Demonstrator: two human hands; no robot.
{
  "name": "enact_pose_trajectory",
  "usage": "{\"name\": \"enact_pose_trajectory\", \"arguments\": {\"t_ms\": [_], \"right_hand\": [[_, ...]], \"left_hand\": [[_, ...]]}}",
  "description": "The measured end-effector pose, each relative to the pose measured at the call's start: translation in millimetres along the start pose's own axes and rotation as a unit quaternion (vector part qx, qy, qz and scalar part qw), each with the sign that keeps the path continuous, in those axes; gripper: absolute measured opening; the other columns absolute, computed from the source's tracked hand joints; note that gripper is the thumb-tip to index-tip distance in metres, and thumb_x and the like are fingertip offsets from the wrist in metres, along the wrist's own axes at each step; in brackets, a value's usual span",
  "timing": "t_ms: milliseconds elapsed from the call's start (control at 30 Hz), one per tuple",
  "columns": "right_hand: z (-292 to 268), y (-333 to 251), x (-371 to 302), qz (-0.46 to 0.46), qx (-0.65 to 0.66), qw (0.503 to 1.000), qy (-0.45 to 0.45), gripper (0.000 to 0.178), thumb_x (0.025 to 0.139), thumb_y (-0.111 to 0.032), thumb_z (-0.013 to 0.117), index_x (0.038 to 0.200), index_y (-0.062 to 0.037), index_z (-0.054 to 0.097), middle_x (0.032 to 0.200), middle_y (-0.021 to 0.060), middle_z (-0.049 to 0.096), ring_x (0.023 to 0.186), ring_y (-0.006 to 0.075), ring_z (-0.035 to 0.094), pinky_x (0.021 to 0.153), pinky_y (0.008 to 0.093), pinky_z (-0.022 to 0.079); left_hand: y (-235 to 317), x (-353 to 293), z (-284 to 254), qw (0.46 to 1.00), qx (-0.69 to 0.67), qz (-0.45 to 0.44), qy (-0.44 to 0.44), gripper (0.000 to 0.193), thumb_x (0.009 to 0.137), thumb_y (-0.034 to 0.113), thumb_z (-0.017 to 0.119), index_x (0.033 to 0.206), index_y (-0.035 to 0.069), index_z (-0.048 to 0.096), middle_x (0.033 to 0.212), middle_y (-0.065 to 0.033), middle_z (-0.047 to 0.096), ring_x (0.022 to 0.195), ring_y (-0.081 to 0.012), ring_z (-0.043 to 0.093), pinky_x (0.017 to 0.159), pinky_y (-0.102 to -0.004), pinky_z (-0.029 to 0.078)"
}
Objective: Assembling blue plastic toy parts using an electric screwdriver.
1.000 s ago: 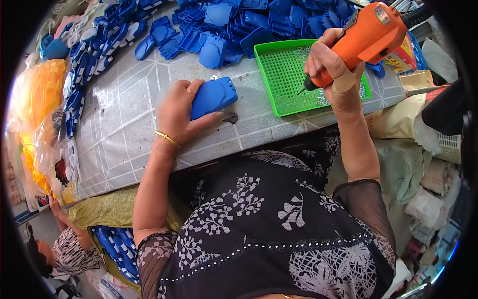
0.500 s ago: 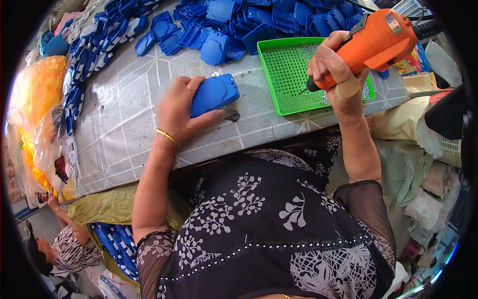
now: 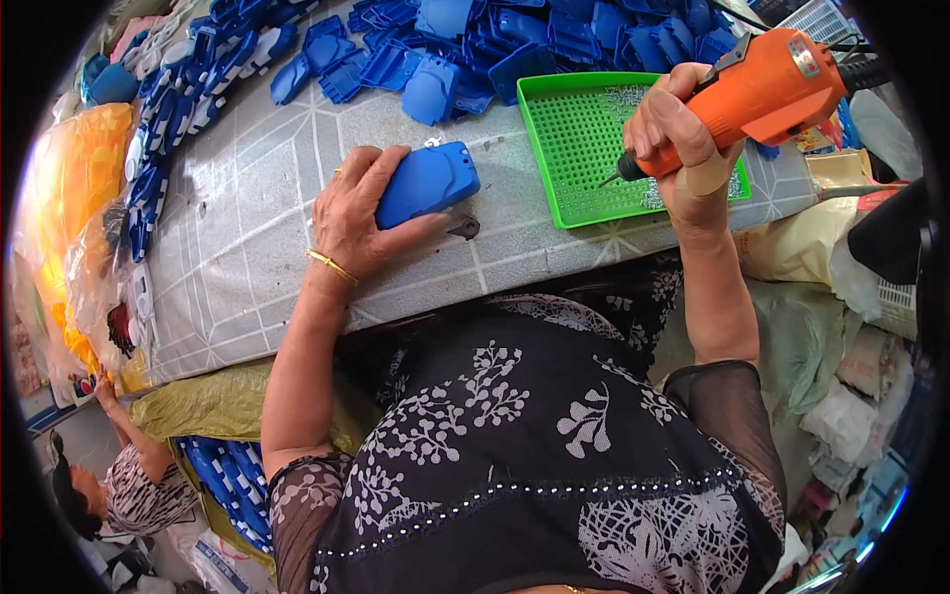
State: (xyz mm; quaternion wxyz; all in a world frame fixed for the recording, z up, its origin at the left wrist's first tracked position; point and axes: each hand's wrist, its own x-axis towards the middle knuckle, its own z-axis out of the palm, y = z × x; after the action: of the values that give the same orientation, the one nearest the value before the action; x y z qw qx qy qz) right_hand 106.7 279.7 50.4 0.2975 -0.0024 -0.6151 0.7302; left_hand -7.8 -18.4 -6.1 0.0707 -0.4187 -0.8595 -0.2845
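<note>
My left hand (image 3: 358, 213) is closed round a blue plastic casing (image 3: 429, 184), holding it on the grey patterned tabletop. A small dark part (image 3: 465, 229) lies just beside the casing, nearer to me. In my right hand (image 3: 683, 134) is an orange electric screwdriver (image 3: 757, 94), its bit slanting down to the left above a shallow green tray (image 3: 556, 203). Small silvery screws (image 3: 653, 196) lie in the tray, partly hidden behind my right hand. A plaster or tape band wraps one of my right fingers.
Many blue plastic shells (image 3: 430, 89) are heaped along the far side of the table (image 3: 257, 228). Blue-and-white assembled pieces (image 3: 163, 148) line its left side, beside yellow plastic bags (image 3: 84, 178). An open sack (image 3: 223, 465) of similar pieces stands below left, near another person (image 3: 139, 485).
My left hand has settled and looks sharper, still on the blue casing. The screwdriver in my right hand has shifted slightly right and down.
</note>
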Motion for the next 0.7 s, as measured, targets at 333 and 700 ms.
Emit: {"name": "enact_pose_trajectory", "arguments": {"t_ms": [333, 700], "right_hand": [[2.4, -8.3, 5.6, 0.017, 0.034, 0.999, -0.039, 0.014, 0.088, -0.010, 0.069, 0.084, -0.0049, 0.056, 0.062, 0.0011, 0.053, 0.054, 0.0117, 0.055, 0.058, 0.0287, 0.049], [50.7, -20.5, 33.1, -0.005, 0.110, 0.987, -0.120, 0.021, 0.096, -0.016, 0.061, 0.087, -0.0123, 0.042, 0.070, -0.0006, 0.044, 0.059, 0.0114, 0.046, 0.065, 0.0311, 0.043]], "left_hand": [[1.1, -0.6, -0.4, 1.000, 0.004, -0.007, -0.008, 0.068, 0.071, 0.049, 0.084, 0.125, 0.011, 0.067, 0.109, -0.0105, 0.064, 0.094, -0.0318, 0.068, 0.079, -0.0436, 0.055], [1.9, -3.5, -6.8, 0.999, 0.019, -0.009, -0.026, 0.070, 0.074, 0.051, 0.082, 0.128, 0.011, 0.063, 0.112, -0.0122, 0.061, 0.102, -0.0357, 0.064, 0.086, -0.0462, 0.053]]}}
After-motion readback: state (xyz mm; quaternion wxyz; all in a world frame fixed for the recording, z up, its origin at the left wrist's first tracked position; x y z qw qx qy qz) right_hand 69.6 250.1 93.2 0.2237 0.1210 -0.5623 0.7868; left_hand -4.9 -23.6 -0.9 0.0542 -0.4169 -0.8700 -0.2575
